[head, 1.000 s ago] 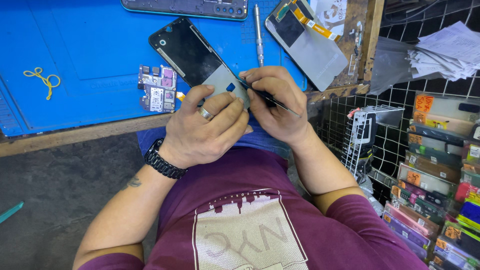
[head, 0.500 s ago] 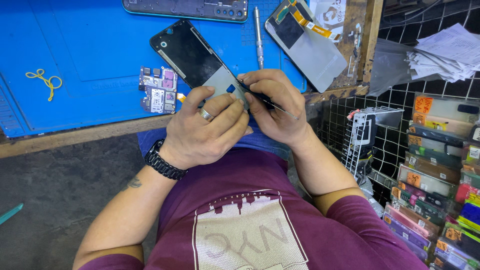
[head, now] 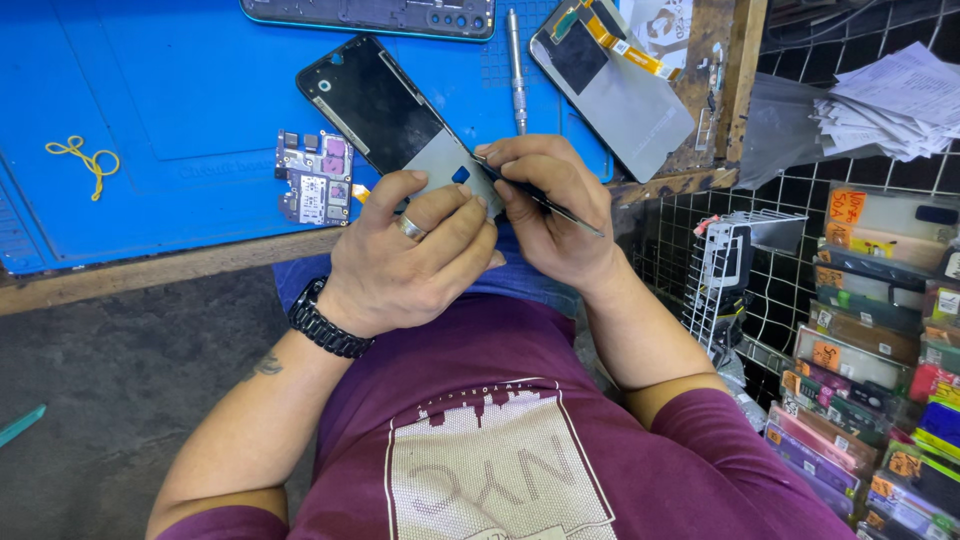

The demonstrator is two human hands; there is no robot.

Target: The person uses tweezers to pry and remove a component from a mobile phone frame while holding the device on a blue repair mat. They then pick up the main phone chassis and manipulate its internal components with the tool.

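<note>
My left hand (head: 415,255), with a ring and a black wristwatch, grips the near end of an opened phone frame (head: 385,110) that juts over the bench's front edge. My right hand (head: 550,210) holds a thin dark tool (head: 560,208) like tweezers, its tip at the frame's lower corner beside a small blue part. A loose circuit board (head: 315,178) lies on the blue mat just left of the phone.
The blue work mat (head: 150,90) carries a yellow wire loop (head: 82,160), a metal screwdriver (head: 516,70), a grey display panel with an orange flex cable (head: 610,75) and another phone body (head: 370,15) at the far edge. Right of the bench stand a wire rack (head: 735,270), stacked phone-case packets (head: 870,340) and papers (head: 890,100).
Both hands and the phone frame have stayed nearly in place; only small finger shifts at the frame's near end.
</note>
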